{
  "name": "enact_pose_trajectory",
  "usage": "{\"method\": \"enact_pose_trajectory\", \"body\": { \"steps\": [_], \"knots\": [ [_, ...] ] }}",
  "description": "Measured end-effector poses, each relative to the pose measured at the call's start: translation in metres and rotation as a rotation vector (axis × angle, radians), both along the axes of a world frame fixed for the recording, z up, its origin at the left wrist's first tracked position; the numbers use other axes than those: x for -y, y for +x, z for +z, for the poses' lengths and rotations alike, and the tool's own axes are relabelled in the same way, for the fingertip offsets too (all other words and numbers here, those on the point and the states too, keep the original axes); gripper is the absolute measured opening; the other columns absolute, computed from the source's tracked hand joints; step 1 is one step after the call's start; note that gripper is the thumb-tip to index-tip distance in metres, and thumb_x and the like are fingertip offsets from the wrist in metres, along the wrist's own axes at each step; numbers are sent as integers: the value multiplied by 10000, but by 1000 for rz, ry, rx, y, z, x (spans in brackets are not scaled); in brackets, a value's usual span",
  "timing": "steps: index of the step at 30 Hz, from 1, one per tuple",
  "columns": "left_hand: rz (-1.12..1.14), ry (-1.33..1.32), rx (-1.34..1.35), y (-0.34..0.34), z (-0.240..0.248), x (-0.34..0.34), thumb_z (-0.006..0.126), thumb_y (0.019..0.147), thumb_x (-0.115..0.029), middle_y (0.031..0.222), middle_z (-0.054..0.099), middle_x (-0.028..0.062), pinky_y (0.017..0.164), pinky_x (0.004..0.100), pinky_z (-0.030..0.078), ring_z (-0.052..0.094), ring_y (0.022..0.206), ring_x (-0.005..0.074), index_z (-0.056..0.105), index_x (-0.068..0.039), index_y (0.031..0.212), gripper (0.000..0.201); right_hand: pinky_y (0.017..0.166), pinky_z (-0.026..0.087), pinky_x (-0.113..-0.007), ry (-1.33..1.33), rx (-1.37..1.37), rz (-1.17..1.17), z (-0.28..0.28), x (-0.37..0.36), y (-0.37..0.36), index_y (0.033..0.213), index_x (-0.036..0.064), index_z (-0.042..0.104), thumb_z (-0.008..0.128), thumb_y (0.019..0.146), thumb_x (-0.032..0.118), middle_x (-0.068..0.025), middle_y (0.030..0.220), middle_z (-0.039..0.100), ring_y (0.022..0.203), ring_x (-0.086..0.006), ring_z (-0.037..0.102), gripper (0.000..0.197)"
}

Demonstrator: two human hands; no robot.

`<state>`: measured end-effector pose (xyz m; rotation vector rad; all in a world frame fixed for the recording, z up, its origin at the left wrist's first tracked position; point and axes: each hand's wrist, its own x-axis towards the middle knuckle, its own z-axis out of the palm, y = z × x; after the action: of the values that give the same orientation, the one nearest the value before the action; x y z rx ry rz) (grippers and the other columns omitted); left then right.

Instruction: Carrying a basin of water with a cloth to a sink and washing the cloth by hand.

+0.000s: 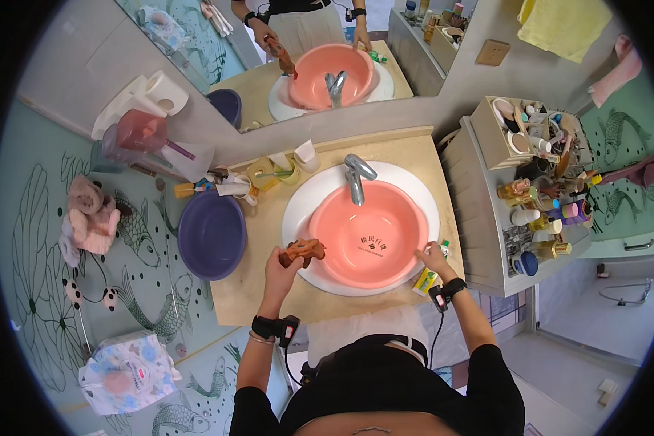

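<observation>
A pink plastic basin sits in the white oval sink, under the chrome faucet. My left hand is closed around a brown-orange, lumpy, elongated object at the basin's left side; its kind is not clear. At the basin's right rim, my right hand has its fingers bent over the edge, gripping it. Close to that hand are a green-capped item and a yellow-green packet or tube, partly hidden by the wrist.
A purple basin stands left on the beige counter. Cups and toothbrushing things line the back left. A mirror rises behind. On the right, a cabinet carries an organizer and several bottles.
</observation>
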<state>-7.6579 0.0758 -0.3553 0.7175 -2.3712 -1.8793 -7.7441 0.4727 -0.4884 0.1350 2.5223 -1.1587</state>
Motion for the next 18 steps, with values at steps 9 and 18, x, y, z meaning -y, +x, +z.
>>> {"method": "enact_pose_trajectory", "body": {
  "steps": [9,18],
  "knots": [
    [-17,15,-22,-20,14,-29,683,764,-108,668,467,-20,536,207,357,402,609,51,424,-38,762,268,810,445,-263,-585,127,45,66,90,-114,1104,-36,512,558,874,254,-90,960,582,956,-143,544,373],
    [-145,66,109,-39,-22,-49,677,757,-118,628,420,-18,501,228,345,384,579,58,429,-35,773,262,854,431,-234,-716,381,132,93,152,-178,1146,-106,483,519,881,210,-109,1014,601,951,-148,572,414]
  ]
}}
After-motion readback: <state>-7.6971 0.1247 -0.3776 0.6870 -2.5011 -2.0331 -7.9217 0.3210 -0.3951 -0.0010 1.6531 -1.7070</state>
